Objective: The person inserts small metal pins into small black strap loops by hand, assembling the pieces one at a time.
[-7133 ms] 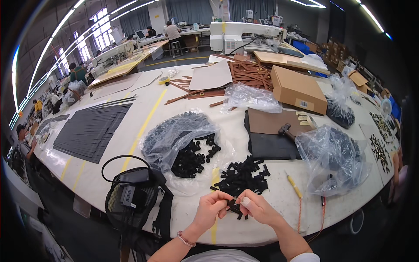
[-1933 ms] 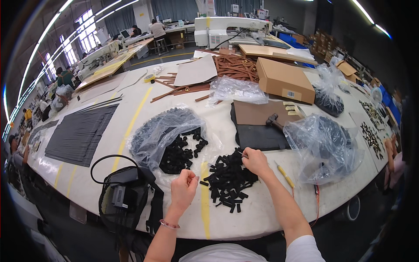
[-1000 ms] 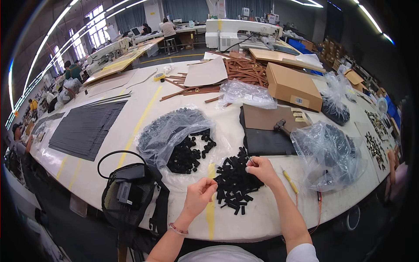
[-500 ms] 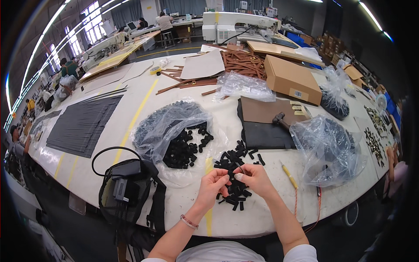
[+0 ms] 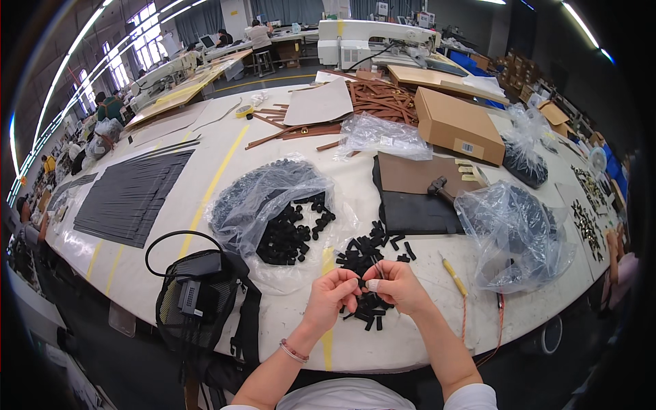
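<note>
- Two hands are working close together over the white table (image 5: 280, 335), just in front of the wearer's body.
- L hand (image 5: 335, 294) is pinching a small blk piece (image 5: 362, 282), thumb + fingers together on it; piece is sitting btwn both hands' fingertips, shape partly hidden.
- R hand (image 5: 398, 288) is gripping a thin tool (image 5: 375, 267) that's poking up past its fingers; its thumb is wearing a white wrap.
- Pile of blk pieces (image 5: 367, 243) is lying under + just beyond the hands.
- Clear bag (image 5: 256, 195), L of pile, is showing blk round bits (image 5: 281, 240) at its mouth.
- Yellow-handled tool (image 5: 452, 275) is lying R of the R hand, w/ an orange cord (image 5: 465, 314) running toward table edge.
- Blk mesh bag (image 5: 171, 311) is sitting well L, nr table edge.
- Hammer (image 5: 439, 186) is resting on a brown sheet (image 5: 410, 172), 2nd plastic bag (image 5: 509, 239) just beside.
- Farther back, cardboard box (image 5: 456, 123) is standing by brown strips (image 5: 386, 102); dark strips (image 5: 133, 195) are lying far L.
</note>
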The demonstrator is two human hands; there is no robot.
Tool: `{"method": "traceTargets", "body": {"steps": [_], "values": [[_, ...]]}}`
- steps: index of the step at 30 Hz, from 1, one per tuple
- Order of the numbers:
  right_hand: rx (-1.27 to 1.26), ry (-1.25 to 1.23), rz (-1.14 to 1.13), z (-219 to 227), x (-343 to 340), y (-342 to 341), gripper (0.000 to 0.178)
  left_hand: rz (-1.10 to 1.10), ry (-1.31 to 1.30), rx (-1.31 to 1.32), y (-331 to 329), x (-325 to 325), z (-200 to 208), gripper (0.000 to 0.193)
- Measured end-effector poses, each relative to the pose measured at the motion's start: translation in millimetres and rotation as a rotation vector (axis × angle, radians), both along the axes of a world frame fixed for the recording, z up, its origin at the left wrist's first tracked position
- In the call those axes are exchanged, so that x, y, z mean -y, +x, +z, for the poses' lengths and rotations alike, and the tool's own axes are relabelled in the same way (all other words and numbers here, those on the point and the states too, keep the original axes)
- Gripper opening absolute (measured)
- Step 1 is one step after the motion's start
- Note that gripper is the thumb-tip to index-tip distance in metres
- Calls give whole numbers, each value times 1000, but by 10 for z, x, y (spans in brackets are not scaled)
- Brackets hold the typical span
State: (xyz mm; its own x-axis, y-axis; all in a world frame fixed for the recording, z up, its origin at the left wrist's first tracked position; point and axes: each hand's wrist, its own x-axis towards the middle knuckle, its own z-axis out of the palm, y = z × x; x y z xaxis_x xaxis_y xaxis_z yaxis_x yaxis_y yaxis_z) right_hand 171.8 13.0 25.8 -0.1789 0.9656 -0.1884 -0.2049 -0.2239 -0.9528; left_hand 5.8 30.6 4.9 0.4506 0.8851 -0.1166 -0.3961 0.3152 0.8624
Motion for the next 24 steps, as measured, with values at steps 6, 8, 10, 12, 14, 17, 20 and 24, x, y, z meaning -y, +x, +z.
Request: {"method": "traceTargets", "body": {"steps": [6, 8, 10, 12, 14, 17, 20, 24], "values": [[-11, -3, -18, 15, 58, -113, 12, 42, -30, 20, -37, 38, 1, 10], [114, 58, -42, -12, 77, -140, 10, 101, 77, -126, -29, 63, -17, 9], [378, 213, -76, -68, 119, -171, 15, 145, 106, -136, -2, 74, -56, 8], [633, 375, -114, 18, 156, -239, 18, 204, 127, -160, 15, 88, -73, 8], [671, 440, -151, -25, 162, -279, 19, 221, 141, -179, 29, 110, -82, 8], [742, 498, -197, -14, 174, -299, 20, 226, 150, -199, 47, 133, -40, 8], [702, 494, -200, -64, 164, -268, 18, 217, 118, -147, 45, 148, -5, 8], [473, 288, -96, -31, 159, -259, 18, 188, 85, -115, -3, 139, -39, 9]]}}
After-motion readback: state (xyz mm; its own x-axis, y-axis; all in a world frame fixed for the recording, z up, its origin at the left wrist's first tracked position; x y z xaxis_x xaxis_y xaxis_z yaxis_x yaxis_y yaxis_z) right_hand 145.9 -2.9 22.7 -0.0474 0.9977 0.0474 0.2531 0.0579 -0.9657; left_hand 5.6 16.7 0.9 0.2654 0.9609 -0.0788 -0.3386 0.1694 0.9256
